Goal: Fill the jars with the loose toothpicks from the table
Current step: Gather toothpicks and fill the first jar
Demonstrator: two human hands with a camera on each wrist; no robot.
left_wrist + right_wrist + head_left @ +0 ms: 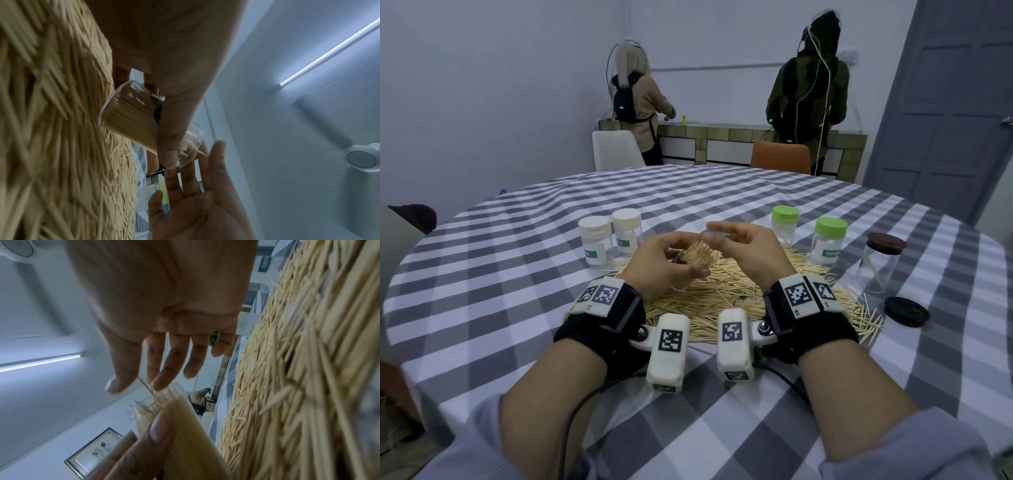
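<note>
My left hand (666, 262) curls around the tilted jar (697, 255), thumb pressed along its side. My right hand (748, 251) hovers at the mouth (fingers straight, slightly spread), both forearms raised.

We count six jars (595, 244): five standing, one held. Two hands (667, 263), two people (637, 102), two chairs (615, 150), one loose lid (906, 311).

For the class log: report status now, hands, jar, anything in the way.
Left hand grips clear jar, tilted, packed with toothpicks. Right hand open at its mouth. Loose toothpicks piled below. Nothing in the way.
</note>
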